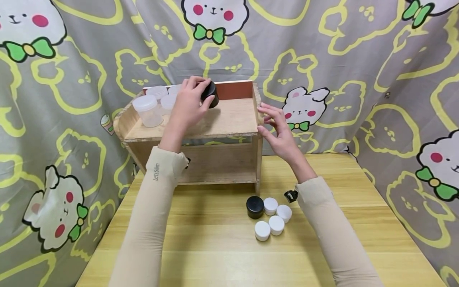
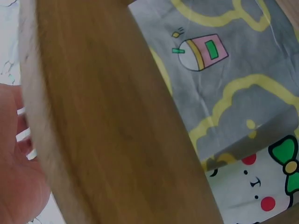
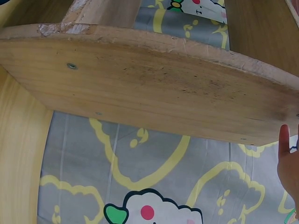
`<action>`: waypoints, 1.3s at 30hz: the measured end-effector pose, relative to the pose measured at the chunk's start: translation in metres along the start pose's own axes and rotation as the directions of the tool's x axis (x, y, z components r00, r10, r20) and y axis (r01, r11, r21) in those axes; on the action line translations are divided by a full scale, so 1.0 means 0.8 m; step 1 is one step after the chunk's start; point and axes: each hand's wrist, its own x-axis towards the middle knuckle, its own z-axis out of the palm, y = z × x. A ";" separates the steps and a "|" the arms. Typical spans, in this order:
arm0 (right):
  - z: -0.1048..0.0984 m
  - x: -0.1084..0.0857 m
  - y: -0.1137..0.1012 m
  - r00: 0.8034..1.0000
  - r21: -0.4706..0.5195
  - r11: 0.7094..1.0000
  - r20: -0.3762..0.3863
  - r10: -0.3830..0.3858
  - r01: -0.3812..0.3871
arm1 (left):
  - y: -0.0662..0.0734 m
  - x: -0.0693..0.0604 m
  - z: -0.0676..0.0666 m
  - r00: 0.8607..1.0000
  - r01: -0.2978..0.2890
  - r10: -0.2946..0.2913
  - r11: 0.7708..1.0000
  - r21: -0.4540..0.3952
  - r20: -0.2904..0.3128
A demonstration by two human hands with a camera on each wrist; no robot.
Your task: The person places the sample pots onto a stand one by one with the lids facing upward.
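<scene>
On the top shelf of a small wooden rack (image 1: 229,115), my left hand (image 1: 190,101) grips a black round jar (image 1: 212,95) between thumb and fingers. Several translucent jars with white lids (image 1: 150,113) stand beside that hand, partly hidden by it. My right hand (image 1: 279,133) rests its fingertips against the outer face of the rack's right side panel (image 1: 259,107). In the left wrist view, part of the left hand (image 2: 21,186) shows beyond a wooden board (image 2: 107,116); the jar is out of sight. In the right wrist view, fingers (image 3: 284,144) reach the side panel's end.
On the wooden table (image 1: 215,255), in front of the rack, stand another black jar (image 1: 255,207) and several small white jars (image 1: 276,225). The rack has a lower shelf (image 1: 222,163). A patterned grey curtain (image 1: 308,32) hangs behind and at both sides.
</scene>
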 end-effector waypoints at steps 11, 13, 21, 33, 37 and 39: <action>-0.002 0.000 0.009 1.000 0.003 1.000 0.002 0.008 -0.008 | -0.001 0.004 0.024 0.995 0.089 -0.091 0.995 0.045 0.038; -0.001 0.000 0.006 1.000 0.004 1.000 -0.001 0.012 -0.012 | -0.005 0.004 0.027 0.993 0.109 -0.111 0.993 0.036 0.037; 0.003 -0.001 -0.028 1.000 -0.006 1.000 0.003 0.024 -0.024 | -0.014 0.004 0.030 0.986 0.159 -0.160 0.987 0.033 0.044; -0.003 0.000 0.010 1.000 0.014 1.000 0.004 -0.009 0.009 | -0.021 0.002 0.036 0.981 0.193 -0.193 0.976 -0.097 0.015; -0.004 -0.001 0.010 1.000 0.013 1.000 0.007 -0.019 0.019 | -0.022 0.002 0.037 0.979 0.203 -0.203 0.972 -0.121 0.014; -0.003 -0.001 0.010 1.000 0.010 1.000 0.007 -0.013 0.013 | -0.022 0.002 0.038 0.980 0.201 -0.201 0.972 -0.125 0.011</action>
